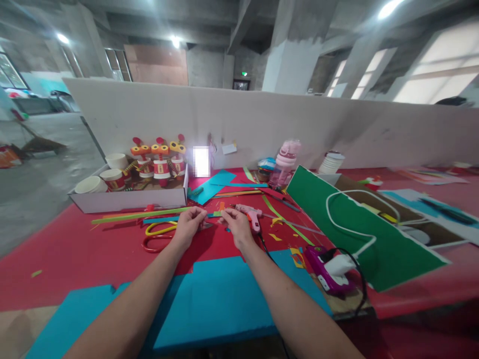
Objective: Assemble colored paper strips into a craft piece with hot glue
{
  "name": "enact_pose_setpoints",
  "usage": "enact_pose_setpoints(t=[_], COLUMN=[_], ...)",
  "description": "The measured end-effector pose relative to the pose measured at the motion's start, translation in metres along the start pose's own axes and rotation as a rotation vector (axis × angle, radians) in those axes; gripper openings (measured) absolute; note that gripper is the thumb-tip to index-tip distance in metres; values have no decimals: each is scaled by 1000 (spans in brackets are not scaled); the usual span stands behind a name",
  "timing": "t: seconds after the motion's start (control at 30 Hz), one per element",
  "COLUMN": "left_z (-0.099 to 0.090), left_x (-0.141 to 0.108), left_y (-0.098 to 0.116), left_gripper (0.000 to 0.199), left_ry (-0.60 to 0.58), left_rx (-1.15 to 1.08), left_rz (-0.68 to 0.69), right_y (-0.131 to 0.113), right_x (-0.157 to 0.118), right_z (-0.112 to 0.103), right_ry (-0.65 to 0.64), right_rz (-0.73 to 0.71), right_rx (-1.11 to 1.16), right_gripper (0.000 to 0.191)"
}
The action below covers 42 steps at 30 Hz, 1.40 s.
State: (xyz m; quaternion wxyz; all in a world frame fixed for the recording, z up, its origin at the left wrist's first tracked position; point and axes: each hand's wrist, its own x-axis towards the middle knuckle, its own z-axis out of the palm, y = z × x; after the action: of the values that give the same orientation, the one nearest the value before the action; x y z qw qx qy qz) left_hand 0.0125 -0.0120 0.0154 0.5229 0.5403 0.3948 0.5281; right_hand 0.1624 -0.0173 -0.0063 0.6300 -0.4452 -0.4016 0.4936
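Observation:
Over the red table, my left hand [191, 224] is closed in a pinch; what its fingertips hold is too small to make out. Facing it a short way off, my right hand [236, 225] pinches too, with a small green paper piece [217, 214] at its fingertips. Beside my left hand lie scissors with yellow and red handles [159, 230], their blades partly hidden by the hand. A pink glue gun [251, 213] rests just beyond my right hand. Long green [138, 215] and blue paper strips [159, 219] lie left of and behind my left hand.
A white box [130, 203] holds several paper-cup figures [160, 167]. Farther back are blue paper [219, 184] and a pink bottle [286, 162]. A purple power strip [327, 274] and a green-sided box [355, 234] stand right. Blue board [220, 299] lies under my forearms.

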Motion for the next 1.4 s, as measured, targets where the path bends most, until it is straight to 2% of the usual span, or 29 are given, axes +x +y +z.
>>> enact_pose_setpoints(t=[0.1,0.2,0.37,0.63,0.9,1.1,1.23,1.4], left_z=[2,5,6,4,5,6,6,4], left_x=[-1,-2,-2,-1,-1,-2,-1,0], left_y=[4,4,-4,-3,-5,-4,-3,-1], left_gripper=[32,33,28,27,27,26,27,27], left_ry=[22,-37,-114,-84,-101,-70,-45,-38], left_rx=[-70,-73,10,57,66,68,54,-38], left_rz=[-29,-40,-12,-10,0,6,-3,-42], right_y=[0,-2,-6,-9,-9,-8,-8,-9], right_x=[2,0,-9,-11,-14,-14,-13,-8], right_z=[1,4,9,9,10,11,11,8], right_ry=[9,-19,-158,-199,-179,-156,-184,-184], right_rz=[14,64,153,146,114,75,37,137], right_rx=[123,174,188,138,156,115,85,223], right_gripper=[30,30,29,27,31,28,27,25])
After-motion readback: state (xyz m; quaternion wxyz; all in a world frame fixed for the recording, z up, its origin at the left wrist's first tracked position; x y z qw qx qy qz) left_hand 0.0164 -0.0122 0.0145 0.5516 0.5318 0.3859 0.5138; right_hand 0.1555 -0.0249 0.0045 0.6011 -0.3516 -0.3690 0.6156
